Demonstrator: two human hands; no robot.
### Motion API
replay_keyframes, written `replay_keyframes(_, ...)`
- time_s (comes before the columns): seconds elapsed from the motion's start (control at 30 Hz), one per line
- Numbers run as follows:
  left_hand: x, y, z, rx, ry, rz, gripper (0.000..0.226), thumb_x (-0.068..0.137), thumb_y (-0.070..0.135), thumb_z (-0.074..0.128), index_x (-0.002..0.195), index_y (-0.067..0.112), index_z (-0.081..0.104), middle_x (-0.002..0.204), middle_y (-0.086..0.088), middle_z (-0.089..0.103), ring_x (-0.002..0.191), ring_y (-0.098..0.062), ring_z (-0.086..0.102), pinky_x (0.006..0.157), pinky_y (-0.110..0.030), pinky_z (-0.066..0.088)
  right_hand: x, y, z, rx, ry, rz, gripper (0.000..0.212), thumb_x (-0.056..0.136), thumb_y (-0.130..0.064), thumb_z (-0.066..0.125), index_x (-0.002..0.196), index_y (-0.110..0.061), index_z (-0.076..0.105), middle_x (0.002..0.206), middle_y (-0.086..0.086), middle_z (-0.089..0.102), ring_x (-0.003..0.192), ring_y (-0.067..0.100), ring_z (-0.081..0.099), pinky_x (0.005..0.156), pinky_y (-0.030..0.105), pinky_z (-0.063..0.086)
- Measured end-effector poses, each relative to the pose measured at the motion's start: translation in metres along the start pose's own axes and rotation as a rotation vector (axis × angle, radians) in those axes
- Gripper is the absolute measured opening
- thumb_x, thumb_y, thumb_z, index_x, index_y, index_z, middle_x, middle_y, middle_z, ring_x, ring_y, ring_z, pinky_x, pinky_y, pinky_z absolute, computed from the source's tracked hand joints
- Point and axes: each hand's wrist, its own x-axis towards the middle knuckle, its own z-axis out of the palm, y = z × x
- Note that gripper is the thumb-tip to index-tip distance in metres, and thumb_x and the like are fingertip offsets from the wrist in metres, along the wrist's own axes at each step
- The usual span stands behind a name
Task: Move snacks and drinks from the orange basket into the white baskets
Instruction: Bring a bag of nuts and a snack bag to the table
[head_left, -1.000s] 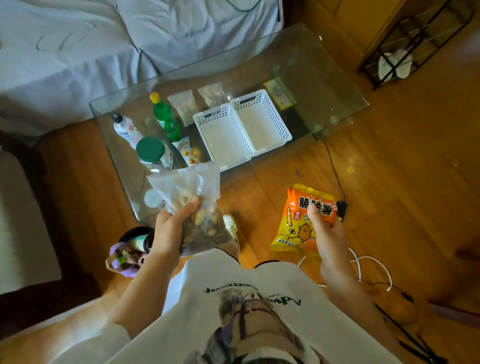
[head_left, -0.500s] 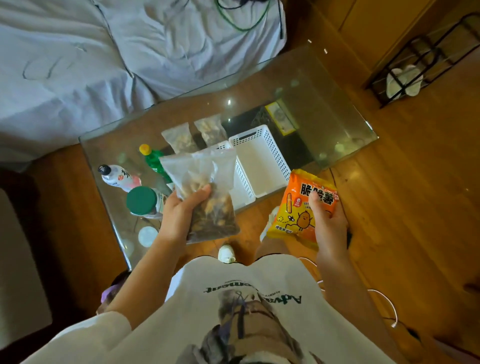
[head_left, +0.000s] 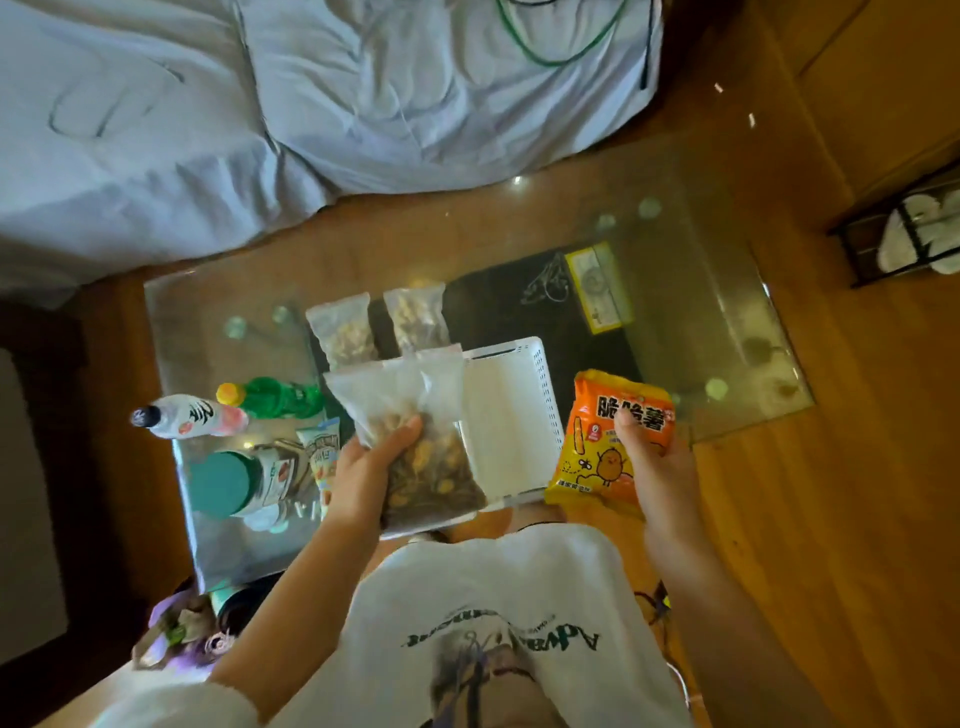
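Left hand (head_left: 363, 462) gripping nut bag (head_left: 415, 441), right hand (head_left: 654, 457) gripping orange chip packet (head_left: 613, 436), both hovering above white basket (head_left: 514, 415) on counter (head_left: 727, 332), risking a slippery bag dropping outside it.

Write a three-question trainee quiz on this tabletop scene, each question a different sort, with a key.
1. True or false: the left hand holds a clear plastic bag of mixed nuts.
2. Multiple choice: what does the right hand hold? A) a green plastic soda bottle B) an orange printed snack packet C) a teal-lidded jar
3. Fill in: the white slotted plastic basket stands on the ____ table.

Key
1. True.
2. B. The orange printed snack packet is in that hand; the green plastic soda bottle and the teal-lidded jar stand on the table.
3. Glass.
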Motion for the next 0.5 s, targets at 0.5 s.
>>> replay_keyframes(0.5,0.247,0.031,0.165,0.058,0.074,0.048,0.038,0.080,0.038,0.069,0.111,0.023,0.052,0.099,0.002,0.063,0.089,-0.016,0.061,0.083,-0.033,0.051,0.288,-0.052,0.094,-0.188,-0.238,0.028,0.034,0.079,-0.055,0.056,0.108,-0.038,0.047,0.090,-0.022,0.054,0.079,-0.004,0.050,0.059,0.015,0.038)
